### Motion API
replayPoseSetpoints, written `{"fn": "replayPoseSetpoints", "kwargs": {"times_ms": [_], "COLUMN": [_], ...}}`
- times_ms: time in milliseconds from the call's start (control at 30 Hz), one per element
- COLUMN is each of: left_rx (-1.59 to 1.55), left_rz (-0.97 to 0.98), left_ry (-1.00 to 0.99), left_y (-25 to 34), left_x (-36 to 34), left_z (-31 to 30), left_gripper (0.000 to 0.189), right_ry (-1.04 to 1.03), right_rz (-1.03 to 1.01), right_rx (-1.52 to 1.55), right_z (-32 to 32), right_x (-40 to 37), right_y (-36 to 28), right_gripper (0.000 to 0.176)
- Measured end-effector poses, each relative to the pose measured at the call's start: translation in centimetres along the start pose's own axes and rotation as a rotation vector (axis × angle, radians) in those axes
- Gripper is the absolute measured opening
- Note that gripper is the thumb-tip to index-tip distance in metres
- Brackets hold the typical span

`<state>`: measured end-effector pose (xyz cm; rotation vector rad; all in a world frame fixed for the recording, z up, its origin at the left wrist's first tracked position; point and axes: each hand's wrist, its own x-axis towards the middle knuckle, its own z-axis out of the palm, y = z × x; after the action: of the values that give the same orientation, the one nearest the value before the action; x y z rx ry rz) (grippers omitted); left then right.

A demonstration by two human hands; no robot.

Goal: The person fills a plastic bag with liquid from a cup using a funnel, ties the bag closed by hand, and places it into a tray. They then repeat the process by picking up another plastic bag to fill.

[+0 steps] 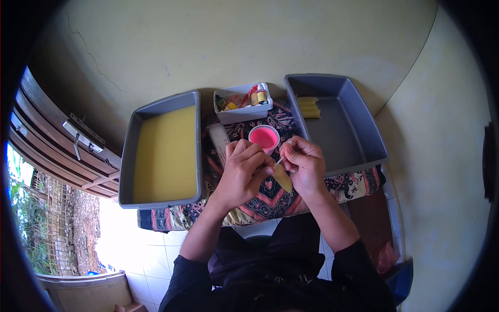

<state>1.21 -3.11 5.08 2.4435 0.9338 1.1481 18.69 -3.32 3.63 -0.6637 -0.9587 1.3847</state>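
Yellow piece (284,180) hangs btwn a person's hands over a patterned cloth (267,203), L hand (243,170) pinching its upper end, R hand (305,162) closed on a thin white stick (280,160), w/ a tub (269,151) of bright pink just beyond. Label on a small bottle (261,94) in the white box (247,115) is too small to read. Grip partly hides the piece's top, so stick contact can't be told; L hand also covers pt. of a pale packet (219,136).

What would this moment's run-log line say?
left hand: pinching yellow piece | right hand: holding white stick | beyond: cup, pink inside | right: gray tray
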Motion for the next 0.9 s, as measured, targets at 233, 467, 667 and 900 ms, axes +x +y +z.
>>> {"fn": "replayPoseSetpoints", "kwargs": {"times_ms": [233, 467, 667, 900], "left_rx": [-0.261, -0.52, -0.886, -0.929], "left_rz": [-0.093, 0.131, -0.229, -0.319], "left_ry": [-0.095, 0.082, 0.163, 0.144], "left_y": [-1.9, -3.2, -2.5, -2.5], "left_x": [-0.9, -0.9, -2.0, -2.3], "left_z": [0.1, 1.6, 3.2, 3.3], "left_gripper": [0.01, 0.018, 0.018, 0.013], "right_ry": [-0.088, -0.089, -0.054, -0.04], "right_rz": [-0.021, -0.034, -0.201, -0.209], "right_rx": [-0.168, -0.249, -0.393, -0.396], "right_z": [0.2, 1.4, 2.0, 2.2], "right_x": [0.3, 0.3, 0.4, 0.4], "right_y": [0.6, 0.5, 1.0, 0.8], "right_gripper": [0.014, 0.015, 0.014, 0.013]}}
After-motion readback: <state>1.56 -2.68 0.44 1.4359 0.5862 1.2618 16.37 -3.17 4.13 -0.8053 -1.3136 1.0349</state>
